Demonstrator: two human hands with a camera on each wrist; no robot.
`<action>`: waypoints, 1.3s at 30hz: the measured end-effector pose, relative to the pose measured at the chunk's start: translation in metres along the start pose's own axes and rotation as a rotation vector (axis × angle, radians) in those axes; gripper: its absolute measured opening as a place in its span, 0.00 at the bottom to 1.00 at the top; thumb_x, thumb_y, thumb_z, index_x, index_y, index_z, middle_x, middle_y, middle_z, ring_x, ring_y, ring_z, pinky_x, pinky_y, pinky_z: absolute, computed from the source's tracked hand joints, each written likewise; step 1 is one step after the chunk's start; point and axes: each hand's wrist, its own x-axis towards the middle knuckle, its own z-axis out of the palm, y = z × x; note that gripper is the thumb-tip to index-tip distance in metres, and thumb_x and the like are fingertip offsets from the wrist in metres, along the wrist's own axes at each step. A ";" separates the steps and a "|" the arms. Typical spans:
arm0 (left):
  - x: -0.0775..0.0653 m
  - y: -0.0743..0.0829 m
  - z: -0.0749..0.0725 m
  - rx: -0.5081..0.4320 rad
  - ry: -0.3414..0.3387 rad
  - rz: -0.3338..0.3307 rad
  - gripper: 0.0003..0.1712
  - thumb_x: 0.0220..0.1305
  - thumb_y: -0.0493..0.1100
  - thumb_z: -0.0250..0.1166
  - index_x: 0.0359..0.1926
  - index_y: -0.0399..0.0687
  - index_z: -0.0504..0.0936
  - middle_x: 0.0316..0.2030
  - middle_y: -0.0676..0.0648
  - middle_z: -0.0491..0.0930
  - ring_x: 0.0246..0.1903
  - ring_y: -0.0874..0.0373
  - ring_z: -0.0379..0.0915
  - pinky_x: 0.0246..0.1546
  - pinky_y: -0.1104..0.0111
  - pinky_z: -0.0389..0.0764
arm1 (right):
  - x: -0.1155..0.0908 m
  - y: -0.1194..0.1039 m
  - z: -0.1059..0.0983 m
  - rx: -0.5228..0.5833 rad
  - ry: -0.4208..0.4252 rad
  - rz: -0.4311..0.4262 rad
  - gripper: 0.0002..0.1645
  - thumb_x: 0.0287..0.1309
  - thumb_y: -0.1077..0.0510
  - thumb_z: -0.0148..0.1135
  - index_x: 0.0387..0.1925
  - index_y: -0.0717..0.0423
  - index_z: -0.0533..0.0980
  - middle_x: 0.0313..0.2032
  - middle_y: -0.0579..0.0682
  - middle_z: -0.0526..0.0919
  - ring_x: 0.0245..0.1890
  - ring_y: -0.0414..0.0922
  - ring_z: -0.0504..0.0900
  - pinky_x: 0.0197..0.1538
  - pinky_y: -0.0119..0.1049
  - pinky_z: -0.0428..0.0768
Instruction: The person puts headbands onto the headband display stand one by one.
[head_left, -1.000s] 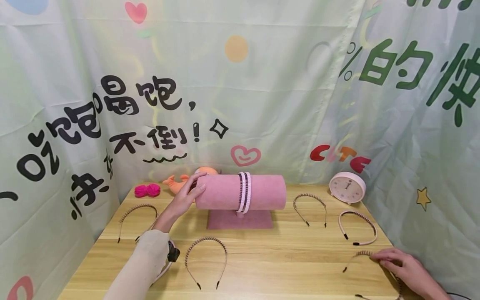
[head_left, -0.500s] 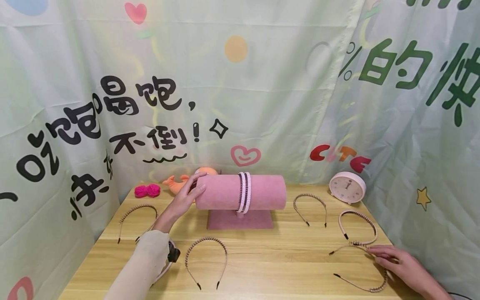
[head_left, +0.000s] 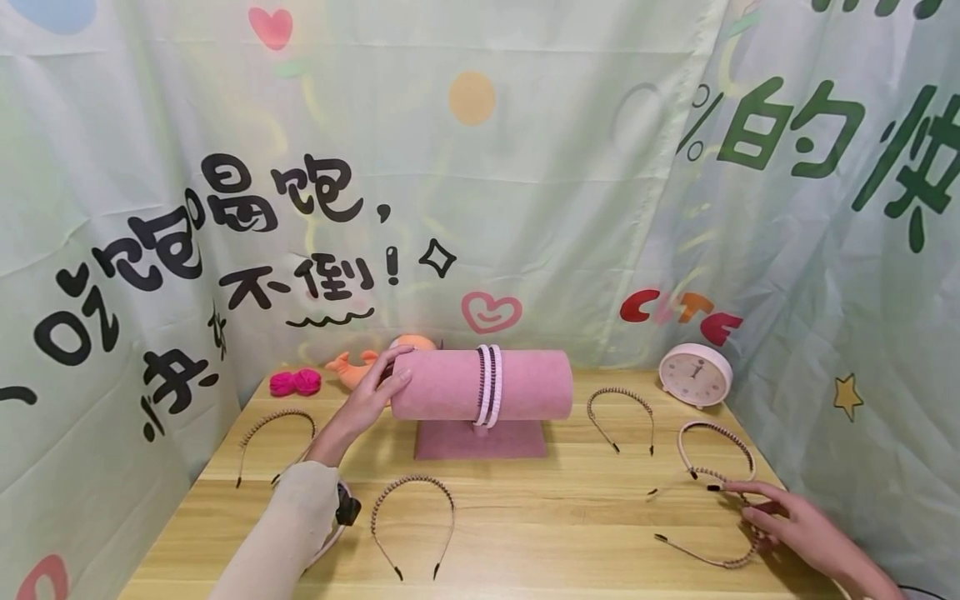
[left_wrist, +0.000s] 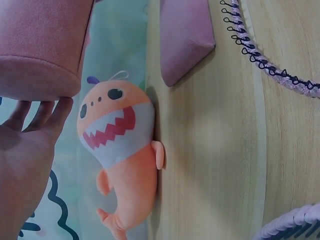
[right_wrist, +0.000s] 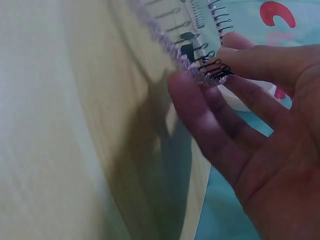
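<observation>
At the bottom of the head view, left of centre, a pale sleeve (head_left: 277, 533) covers much of a pale band (left_wrist: 295, 217) below it; one headband (head_left: 412, 478) lies to its right, both ends toward the bottom edge. At lower right, the right hand (head_left: 795, 523) pinches a brown band (head_left: 733, 565) between thumb and fingers. That band's long axis runs roughly left to right, its open side and black tips facing left. The fingers hide part of its right-hand curve, the upper arm is faint, and in the right wrist view its far stretch blurs off the top edge. Its upper part crosses the ends of a pink band (head_left: 716, 425). In the middle of the frame, the left hand (head_left: 371, 396), fingers spread and nearly straight, rests on the left end of a roll (head_left: 442, 383); the roll hides the fingertips in the left wrist view. The roll lies level above its base (head_left: 480, 440), its long axis left to right, with bands (head_left: 497, 387) around its middle. Behind its left end, a toy (left_wrist: 132, 170) is partly covered in the head view. A clock (head_left: 696, 375) stands at the table's far right.
</observation>
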 end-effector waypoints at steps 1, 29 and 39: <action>0.000 0.000 0.000 0.005 0.000 0.003 0.31 0.85 0.45 0.57 0.82 0.45 0.62 0.76 0.34 0.68 0.73 0.41 0.67 0.62 0.72 0.77 | 0.001 -0.001 0.000 0.018 -0.007 0.009 0.24 0.83 0.65 0.54 0.69 0.43 0.81 0.50 0.21 0.79 0.33 0.41 0.83 0.33 0.38 0.85; 0.000 -0.001 0.000 -0.004 -0.003 0.013 0.30 0.86 0.45 0.57 0.81 0.48 0.64 0.76 0.35 0.68 0.72 0.45 0.67 0.63 0.72 0.77 | 0.029 -0.016 0.008 0.051 0.129 0.009 0.13 0.79 0.66 0.60 0.60 0.60 0.77 0.46 0.32 0.90 0.41 0.33 0.87 0.40 0.31 0.85; 0.000 -0.001 0.000 0.008 0.000 0.025 0.30 0.86 0.45 0.57 0.81 0.49 0.64 0.75 0.35 0.69 0.72 0.45 0.66 0.64 0.72 0.75 | 0.031 -0.040 0.005 0.164 0.087 0.132 0.27 0.88 0.54 0.50 0.76 0.65 0.69 0.59 0.17 0.80 0.55 0.25 0.79 0.50 0.32 0.86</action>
